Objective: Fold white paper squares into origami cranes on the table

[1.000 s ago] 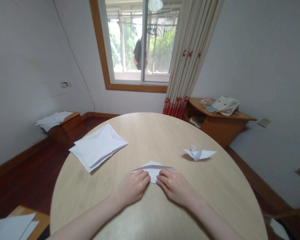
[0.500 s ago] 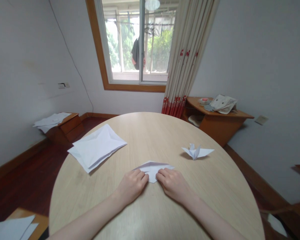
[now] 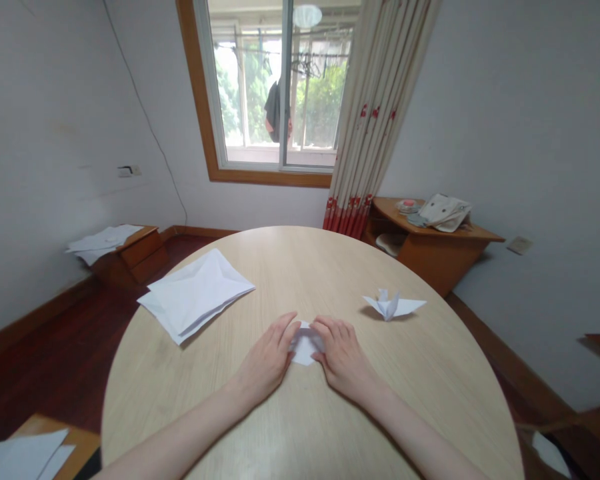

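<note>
A small piece of folded white paper lies on the round light-wood table, gathered between my hands. My left hand presses its left side, and my right hand covers its right side. Their fingertips nearly meet above it, hiding its upper edges. To the right stands a white origami crane, out of reach of my fingers. A larger folded white sheet lies at the table's left, apart from my left hand.
A low wooden cabinet with loose paper stands by the left wall. A corner shelf holds a cloth bag at the right. White sheets lie on a wooden surface at lower left. A curtain hangs beside the window.
My fingers have moved in over the paper, and it now looks narrower, its long side points no longer showing. The view has shifted slightly.
</note>
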{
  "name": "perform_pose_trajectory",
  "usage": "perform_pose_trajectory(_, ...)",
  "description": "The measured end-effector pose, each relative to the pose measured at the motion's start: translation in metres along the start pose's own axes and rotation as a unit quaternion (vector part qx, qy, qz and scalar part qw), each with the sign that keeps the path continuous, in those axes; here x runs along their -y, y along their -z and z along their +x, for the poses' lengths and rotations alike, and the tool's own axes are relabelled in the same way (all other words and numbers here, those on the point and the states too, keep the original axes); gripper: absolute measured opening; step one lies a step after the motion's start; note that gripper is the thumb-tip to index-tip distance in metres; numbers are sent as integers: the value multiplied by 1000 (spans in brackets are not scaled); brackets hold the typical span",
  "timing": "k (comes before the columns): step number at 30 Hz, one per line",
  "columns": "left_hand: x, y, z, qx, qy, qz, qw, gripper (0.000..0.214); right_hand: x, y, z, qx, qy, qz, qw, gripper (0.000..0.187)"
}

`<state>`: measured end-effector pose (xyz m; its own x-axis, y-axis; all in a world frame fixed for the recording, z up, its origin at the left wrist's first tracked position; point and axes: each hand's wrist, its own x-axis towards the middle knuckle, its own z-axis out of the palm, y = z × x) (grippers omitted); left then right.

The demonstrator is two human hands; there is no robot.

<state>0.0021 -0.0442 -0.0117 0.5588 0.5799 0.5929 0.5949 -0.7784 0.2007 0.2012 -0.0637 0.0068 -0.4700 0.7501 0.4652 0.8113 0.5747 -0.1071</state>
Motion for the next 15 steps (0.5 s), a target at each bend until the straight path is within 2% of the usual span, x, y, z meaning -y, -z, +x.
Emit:
perform_pose_trajectory(3, 3, -4, -2, 21, 2, -29, 999, 54, -4, -7, -2, -4, -14, 47, 999, 64)
perform_pose_trajectory(5, 5, -7, -3, 30, 5, -32, 999, 54, -7, -12, -3, 8, -17, 68, 998, 68)
perform_pose_trajectory(9, 7, -10, -5, 49, 7, -21, 999, 52, -11, -16, -4, 32, -13, 65, 997, 63)
perform_pose_trajectory(15, 10, -11, -6, 74, 1, 2, 997, 48, -7, -11, -1, 70, 10, 27, 997, 56)
